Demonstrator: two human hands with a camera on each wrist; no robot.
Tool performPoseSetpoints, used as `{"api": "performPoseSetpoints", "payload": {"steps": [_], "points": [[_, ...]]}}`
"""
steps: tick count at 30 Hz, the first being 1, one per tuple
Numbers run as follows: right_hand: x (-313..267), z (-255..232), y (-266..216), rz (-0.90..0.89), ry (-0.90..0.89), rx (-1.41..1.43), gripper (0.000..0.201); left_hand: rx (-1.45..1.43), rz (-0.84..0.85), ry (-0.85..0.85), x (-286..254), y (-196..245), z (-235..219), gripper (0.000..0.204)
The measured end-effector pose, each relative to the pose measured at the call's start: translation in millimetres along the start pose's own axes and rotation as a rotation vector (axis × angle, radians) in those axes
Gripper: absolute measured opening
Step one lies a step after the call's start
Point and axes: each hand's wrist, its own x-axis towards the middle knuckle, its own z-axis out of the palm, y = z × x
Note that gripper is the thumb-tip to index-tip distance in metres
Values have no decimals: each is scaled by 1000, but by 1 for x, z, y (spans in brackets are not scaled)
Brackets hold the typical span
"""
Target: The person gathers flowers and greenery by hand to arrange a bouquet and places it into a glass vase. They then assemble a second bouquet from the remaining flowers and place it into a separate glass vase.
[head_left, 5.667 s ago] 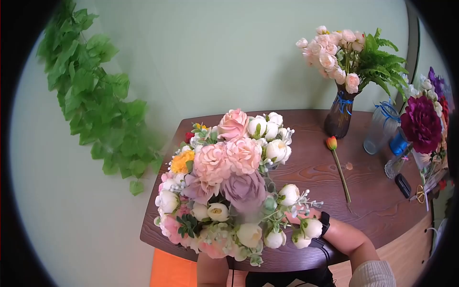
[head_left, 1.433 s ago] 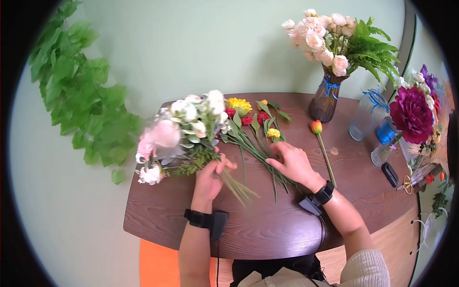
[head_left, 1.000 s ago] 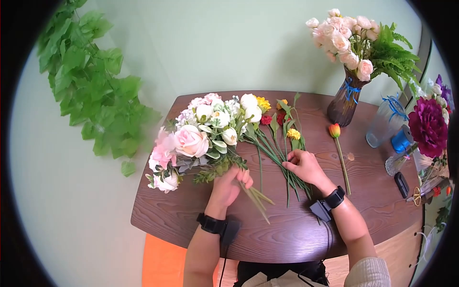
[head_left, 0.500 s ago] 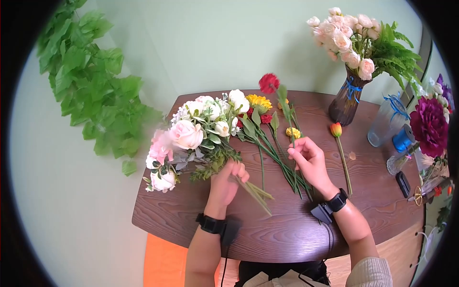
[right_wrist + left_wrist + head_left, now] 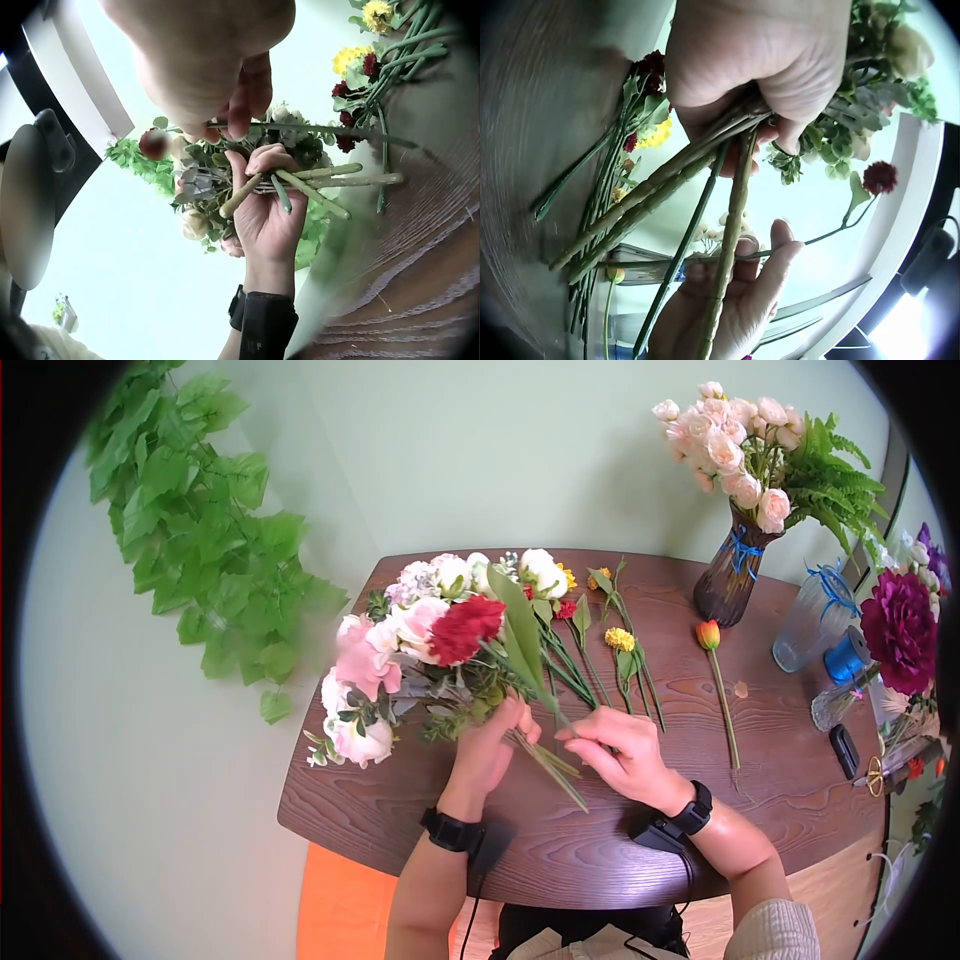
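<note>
- The left hand point(image 5: 490, 745) has its grip curled tight round the stems of a bouquet point(image 5: 420, 630), held low over the brown wood-grain table point(image 5: 800, 800).
- The bouquet's long axis runs slantwise: pink and cream blooms point up and to the left, towards the wall, and the cut stem ends point(image 5: 560, 772) point down and to the right.
- The right hand point(image 5: 620, 750) pinches the thin green stem of a red flower point(image 5: 465, 628) between thumb and fingers; the stem slants the same way, and its ruffled head lies against the bouquet's blooms.
- In the left wrist view the bouquet stems point(image 5: 705, 187) look thick, ridged and pale green.
- Loose flowers point(image 5: 600, 645), yellow and red on long green stems, lie flat on the table just beyond the hands, heads towards the wall.
- An orange tulip point(image 5: 708, 635) lies alone to their right, head towards the wall.
- A dark ribbed vase point(image 5: 728, 575) with a blue tie holds pale pink roses and fern.
- A clear glass jar point(image 5: 808, 620) stands beside it.
- Leafy green vines point(image 5: 190, 530) hang on the wall at left.
</note>
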Motion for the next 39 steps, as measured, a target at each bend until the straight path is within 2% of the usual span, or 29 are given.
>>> {"api": "performPoseSetpoints", "payload": {"steps": [1,5,7,8,10,14,16,22,25,28,32,34,37,39], "points": [[0,-1,0,-54,-25,-62,8,53,-23,7,-1,-1,0,11],[0,3,1,-91,-23,-79,10,25,-48,-62,-3,-5,-3,11],[0,5,4,-72,-29,-95,13,191,-16,-111,-4,-2,5,29],[0,6,3,-71,-27,-96,13,191,-17,-113,-4,-4,1,29],[0,7,0,40,-43,-66,11,277,-17,-149,-5,-9,-7,35],[1,8,-4,127,-55,-8,12,255,-3,-157,-7,-11,-4,39],[1,9,-4,106,-78,-26,14,275,-50,-116,-8,-11,-6,39],[1,11,-5,12,-84,-111,14,263,-28,-79,-8,-7,1,41],[1,11,-12,70,-87,-62,15,258,-17,-94,-9,-8,0,43],[3,14,-15,55,-82,-46,16,286,-62,-130,-9,-4,2,47],[3,15,-17,36,-74,-60,17,349,-13,-179,-12,-3,2,40],[2,14,-17,19,-99,-83,18,411,-3,-57,-16,-4,4,25],[3,12,-19,65,-120,-20,17,370,-6,3,-18,-4,1,15],[4,12,-17,101,-111,50,16,481,-67,39,-16,-5,-9,16]]}}
